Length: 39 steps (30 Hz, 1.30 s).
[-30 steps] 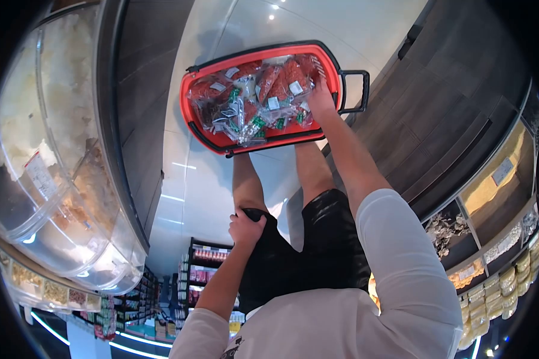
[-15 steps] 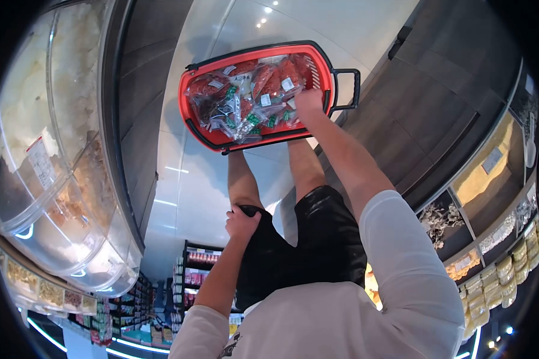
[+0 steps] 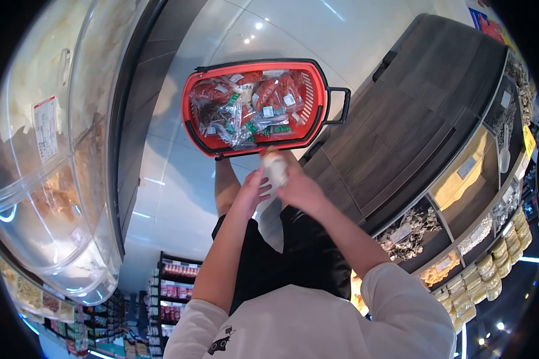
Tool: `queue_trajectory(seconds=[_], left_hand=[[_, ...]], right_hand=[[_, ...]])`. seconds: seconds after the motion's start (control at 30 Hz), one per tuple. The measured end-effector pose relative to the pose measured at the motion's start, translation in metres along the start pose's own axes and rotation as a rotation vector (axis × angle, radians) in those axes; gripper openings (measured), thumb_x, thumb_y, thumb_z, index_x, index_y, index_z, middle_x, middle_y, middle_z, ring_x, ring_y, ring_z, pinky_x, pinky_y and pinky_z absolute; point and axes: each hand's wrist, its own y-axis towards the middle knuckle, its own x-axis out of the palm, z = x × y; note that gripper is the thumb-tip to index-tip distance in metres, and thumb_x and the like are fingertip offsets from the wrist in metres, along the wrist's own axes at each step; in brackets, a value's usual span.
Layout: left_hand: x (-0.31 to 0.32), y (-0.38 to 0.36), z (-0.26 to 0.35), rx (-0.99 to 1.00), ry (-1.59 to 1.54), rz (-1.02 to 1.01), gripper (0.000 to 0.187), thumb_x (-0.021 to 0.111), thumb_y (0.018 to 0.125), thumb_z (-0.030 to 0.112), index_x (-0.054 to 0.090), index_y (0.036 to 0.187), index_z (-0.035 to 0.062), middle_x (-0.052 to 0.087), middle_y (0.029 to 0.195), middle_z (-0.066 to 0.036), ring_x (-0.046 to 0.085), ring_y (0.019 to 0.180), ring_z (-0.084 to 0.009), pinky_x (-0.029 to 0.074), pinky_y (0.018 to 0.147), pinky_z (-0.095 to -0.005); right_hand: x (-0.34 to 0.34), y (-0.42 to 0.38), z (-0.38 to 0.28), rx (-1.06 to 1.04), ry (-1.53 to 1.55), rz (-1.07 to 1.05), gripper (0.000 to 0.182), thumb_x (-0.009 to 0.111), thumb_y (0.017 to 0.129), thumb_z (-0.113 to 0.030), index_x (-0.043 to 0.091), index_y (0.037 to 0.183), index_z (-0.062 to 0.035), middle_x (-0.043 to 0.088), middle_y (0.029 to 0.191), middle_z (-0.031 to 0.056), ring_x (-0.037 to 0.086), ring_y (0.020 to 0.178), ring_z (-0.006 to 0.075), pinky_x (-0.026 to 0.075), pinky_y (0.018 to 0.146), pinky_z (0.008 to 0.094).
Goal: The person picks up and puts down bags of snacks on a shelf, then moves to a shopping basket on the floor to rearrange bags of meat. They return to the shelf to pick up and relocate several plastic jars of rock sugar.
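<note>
Between my hands, over my lap, is a translucent plastic bag [image 3: 272,226], its lower part hanging in a point. A pale, whitish bulge shows at its upper end; what is inside is blurred and I cannot tell its kind. My right hand [image 3: 298,190] is closed around the right side of the bag. From the left, the curled fingers of my left hand [image 3: 250,192] are on the bag's edge. Just beyond my hands, a red shopping basket [image 3: 193,133] with black trim holds several clear packs of reddish food [image 3: 272,96] with white labels and green parts.
A curved display of clear bins [image 3: 45,173] lines the left side. To the right, a dark wood-look counter [image 3: 395,113] has trays of dried foods [image 3: 408,232] along its edge. Pale floor tiles [image 3: 161,173] run between them. Stocked shelves [image 3: 176,281] stand at lower left.
My right hand has come out of the basket and is now over my lap with the bag. My left hand has left my thigh and moved up to the bag.
</note>
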Motion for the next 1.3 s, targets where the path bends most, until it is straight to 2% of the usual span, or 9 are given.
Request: queue_trajectory(seconds=[0.17,0.23,0.43,0.67,0.77,1.03,1.1,1.23,1.3], left_hand=[[-0.05,0.021,-0.022,0.088,-0.417,-0.094,0.044,0.07,0.093,0.023,0.053,0.13,0.0076,0.066,0.116,-0.012,0.069,0.1,-0.027,0.059,0.085,-0.0465],[-0.077,0.015,-0.015,-0.033,-0.523,-0.059,0.038,0.066,0.094,0.019,0.055,0.128,0.008,0.068,0.111,-0.014,0.07,0.096,-0.029,0.059,0.083,-0.0478],[-0.137,-0.017,-0.016,-0.077,-0.583,-0.049,0.042,0.064,0.095,0.025,0.055,0.13,0.0048,0.069,0.115,-0.015,0.07,0.099,-0.0324,0.059,0.085,-0.0481],[-0.125,-0.03,-0.037,-0.047,-0.675,-0.073,0.045,0.056,0.097,0.032,0.055,0.13,0.001,0.069,0.112,-0.017,0.07,0.098,-0.0322,0.058,0.087,-0.0473],[-0.111,-0.027,-0.039,-0.046,-0.665,-0.109,0.052,0.056,0.096,0.033,0.05,0.134,-0.0015,0.066,0.118,-0.021,0.068,0.104,-0.0358,0.057,0.09,-0.0503],[-0.087,-0.04,-0.001,-0.031,-0.603,-0.135,0.053,0.054,0.097,0.029,0.045,0.138,-0.0033,0.062,0.124,-0.024,0.065,0.111,-0.0386,0.055,0.094,-0.0531],[-0.09,-0.041,0.005,-0.031,-0.651,-0.163,0.053,0.054,0.097,0.029,0.045,0.138,-0.003,0.062,0.125,-0.024,0.064,0.112,-0.0387,0.054,0.096,-0.0531],[-0.09,-0.051,0.022,0.045,-0.659,-0.187,0.055,0.052,0.097,0.032,0.045,0.139,-0.0026,0.062,0.126,-0.023,0.063,0.112,-0.0368,0.052,0.097,-0.0511],[-0.094,-0.05,0.018,0.054,-0.671,-0.204,0.056,0.051,0.096,0.033,0.045,0.14,-0.0027,0.061,0.126,-0.022,0.063,0.112,-0.036,0.052,0.097,-0.0503]], right_hand=[[0.019,-0.015,-0.055,-0.317,-0.191,-0.078,0.059,0.068,0.086,-0.049,0.062,0.122,-0.0026,0.067,0.108,0.0241,0.067,0.097,0.0404,0.053,0.088,0.0474],[0.008,0.023,-0.075,-0.485,-0.094,0.265,0.053,0.069,0.087,-0.045,0.067,0.115,-0.0009,0.068,0.1,0.0226,0.068,0.095,0.0363,0.053,0.088,0.0458],[-0.017,0.232,-0.112,-0.208,0.402,0.425,0.053,0.069,0.081,-0.02,0.059,0.129,0.0015,0.068,0.112,0.0285,0.066,0.109,0.0415,0.051,0.095,0.0441],[0.029,0.403,-0.087,-0.079,0.46,0.557,0.064,0.085,0.07,-0.036,0.065,0.118,0.0026,0.07,0.116,0.0173,0.067,0.109,0.0293,0.052,0.092,0.0394],[0.023,0.398,-0.078,0.082,0.405,0.573,0.088,0.09,0.06,-0.053,0.062,0.124,0.0023,0.065,0.129,0.0196,0.061,0.124,0.0293,0.048,0.102,0.04],[-0.015,0.291,-0.11,0.058,0.845,0.268,0.042,0.083,0.075,-0.014,0.069,0.111,0.0024,0.074,0.1,0.0148,0.072,0.09,0.026,0.057,0.073,0.0394],[-0.001,0.301,-0.117,-0.294,0.81,0.532,0.049,0.079,0.076,-0.004,0.062,0.122,0.0013,0.07,0.112,0.0173,0.07,0.098,0.0306,0.059,0.074,0.0429],[0.006,0.332,-0.127,-0.166,1.1,0.661,0.07,0.079,0.071,0.002,0.05,0.135,0.0008,0.063,0.128,0.0193,0.065,0.11,0.0356,0.06,0.079,0.0506],[0.007,0.333,-0.109,-0.473,1.697,0.131,0.069,0.088,0.067,-0.003,0.056,0.128,-0.0016,0.067,0.122,0.0109,0.066,0.107,0.0269,0.056,0.084,0.0459]])
